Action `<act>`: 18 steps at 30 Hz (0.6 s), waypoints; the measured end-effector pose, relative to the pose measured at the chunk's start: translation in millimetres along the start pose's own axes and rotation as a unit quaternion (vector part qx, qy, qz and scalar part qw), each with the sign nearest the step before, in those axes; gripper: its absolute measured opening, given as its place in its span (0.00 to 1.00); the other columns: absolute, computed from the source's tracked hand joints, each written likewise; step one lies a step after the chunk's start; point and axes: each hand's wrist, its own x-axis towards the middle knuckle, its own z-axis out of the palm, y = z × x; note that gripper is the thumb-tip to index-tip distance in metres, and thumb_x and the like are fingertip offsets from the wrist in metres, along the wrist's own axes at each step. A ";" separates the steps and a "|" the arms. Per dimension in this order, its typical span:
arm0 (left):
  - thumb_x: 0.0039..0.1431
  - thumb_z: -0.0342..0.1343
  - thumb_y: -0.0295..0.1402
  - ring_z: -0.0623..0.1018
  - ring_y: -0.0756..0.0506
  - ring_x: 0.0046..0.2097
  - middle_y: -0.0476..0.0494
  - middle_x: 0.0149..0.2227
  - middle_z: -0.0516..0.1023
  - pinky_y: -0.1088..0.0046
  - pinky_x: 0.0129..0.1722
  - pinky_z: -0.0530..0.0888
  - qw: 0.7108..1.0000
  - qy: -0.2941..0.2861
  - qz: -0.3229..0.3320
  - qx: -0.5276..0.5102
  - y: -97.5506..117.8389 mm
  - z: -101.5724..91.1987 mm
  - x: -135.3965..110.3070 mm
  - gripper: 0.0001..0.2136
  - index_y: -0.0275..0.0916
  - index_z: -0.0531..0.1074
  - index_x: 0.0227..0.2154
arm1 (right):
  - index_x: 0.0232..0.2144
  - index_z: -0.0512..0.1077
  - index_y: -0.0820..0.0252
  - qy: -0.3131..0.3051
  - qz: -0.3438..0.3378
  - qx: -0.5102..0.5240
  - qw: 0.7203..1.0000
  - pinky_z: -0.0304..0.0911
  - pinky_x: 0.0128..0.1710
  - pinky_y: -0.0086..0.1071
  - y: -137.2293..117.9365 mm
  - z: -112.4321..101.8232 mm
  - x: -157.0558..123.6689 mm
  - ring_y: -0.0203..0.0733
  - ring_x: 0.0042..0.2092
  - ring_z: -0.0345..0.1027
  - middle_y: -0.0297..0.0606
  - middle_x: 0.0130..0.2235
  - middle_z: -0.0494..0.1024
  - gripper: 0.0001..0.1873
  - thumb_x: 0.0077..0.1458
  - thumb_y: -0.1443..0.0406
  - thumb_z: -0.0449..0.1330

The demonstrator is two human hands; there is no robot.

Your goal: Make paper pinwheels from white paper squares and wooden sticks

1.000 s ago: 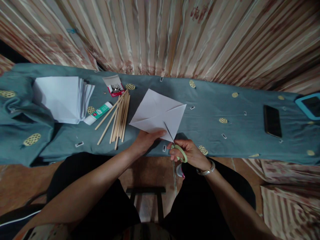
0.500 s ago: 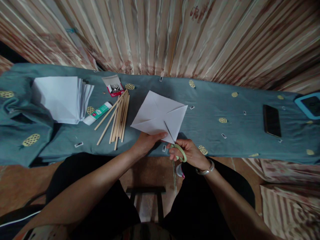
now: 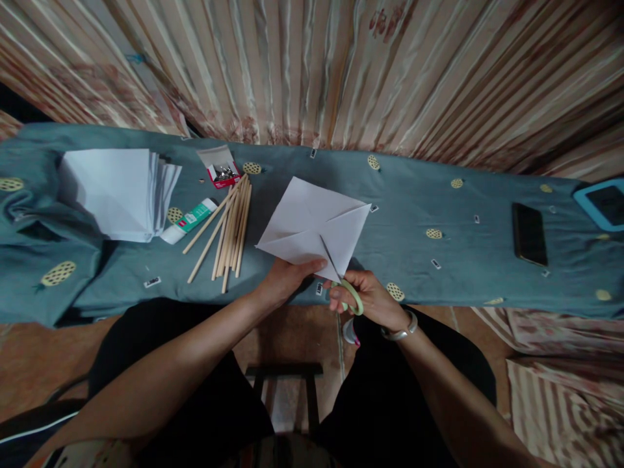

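Observation:
A square sheet of white paper (image 3: 312,218) with diagonal creases is held above the near side of the table. My left hand (image 3: 290,276) grips its near edge, thumb on top and the other fingers hidden beneath. In my right hand (image 3: 365,299) are scissors (image 3: 353,298) with pale green handles, fingers closed through the loops. One dark blade lies over the paper, running from the near corner toward the middle; the other blade is out of sight under the sheet. A slit seems to follow the crease along the blade.
Left of the paper lie several wooden sticks (image 3: 233,227), a glue stick (image 3: 189,221), a small red box of metal pins (image 3: 223,172) and a stack of white paper (image 3: 110,195). Rightward on the cloth-covered table (image 3: 409,208) are a phone (image 3: 529,234) and a blue-framed device (image 3: 604,203). A curtain (image 3: 292,71) hangs behind.
Both hands stay nearly in place. The paper's right corner has shifted slightly to the right, and the sheet's right part stands a little farther from the blade.

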 end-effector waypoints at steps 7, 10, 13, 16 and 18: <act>0.40 0.66 0.39 0.74 0.43 0.36 0.43 0.34 0.78 0.64 0.41 0.72 1.000 -0.005 -0.004 0.007 2.5 0.7 -0.9 0.16 0.36 0.71 0.31 | 0.28 0.74 0.62 0.005 0.004 0.004 1.000 0.59 0.20 0.22 1.4 0.4 1.1 0.28 0.20 0.65 0.30 0.20 0.76 0.28 0.39 0.44 0.70; 0.40 0.66 0.38 0.75 0.44 0.36 0.43 0.34 0.78 0.65 0.42 0.73 1.000 0.001 0.001 0.010 3.6 0.8 -1.5 0.16 0.37 0.71 0.31 | 0.28 0.74 0.62 0.008 0.002 0.004 1.000 0.59 0.20 0.22 2.2 1.0 1.4 0.27 0.20 0.64 0.30 0.20 0.76 0.28 0.38 0.44 0.70; 0.40 0.66 0.37 0.75 0.44 0.36 0.43 0.34 0.79 0.64 0.43 0.73 1.000 -0.001 -0.001 0.014 4.3 0.6 -2.0 0.15 0.37 0.72 0.31 | 0.27 0.74 0.62 0.005 -0.002 0.002 1.000 0.58 0.19 0.22 2.9 0.8 1.6 0.28 0.20 0.65 0.30 0.20 0.76 0.27 0.38 0.45 0.71; 0.41 0.66 0.37 0.75 0.43 0.36 0.43 0.34 0.79 0.65 0.41 0.73 1.000 -0.001 -0.004 0.016 4.5 0.3 -2.1 0.14 0.37 0.72 0.31 | 0.28 0.74 0.61 0.005 -0.009 -0.002 1.000 0.59 0.19 0.23 3.7 0.0 1.6 0.28 0.20 0.65 0.30 0.21 0.76 0.26 0.39 0.46 0.71; 0.41 0.66 0.37 0.75 0.44 0.35 0.43 0.33 0.78 0.65 0.40 0.73 1.000 -0.001 -0.004 0.016 4.4 0.3 -1.9 0.14 0.37 0.72 0.30 | 0.29 0.74 0.62 0.002 -0.010 -0.002 1.000 0.59 0.19 0.23 3.8 -0.4 1.7 0.28 0.20 0.65 0.30 0.21 0.76 0.26 0.40 0.46 0.71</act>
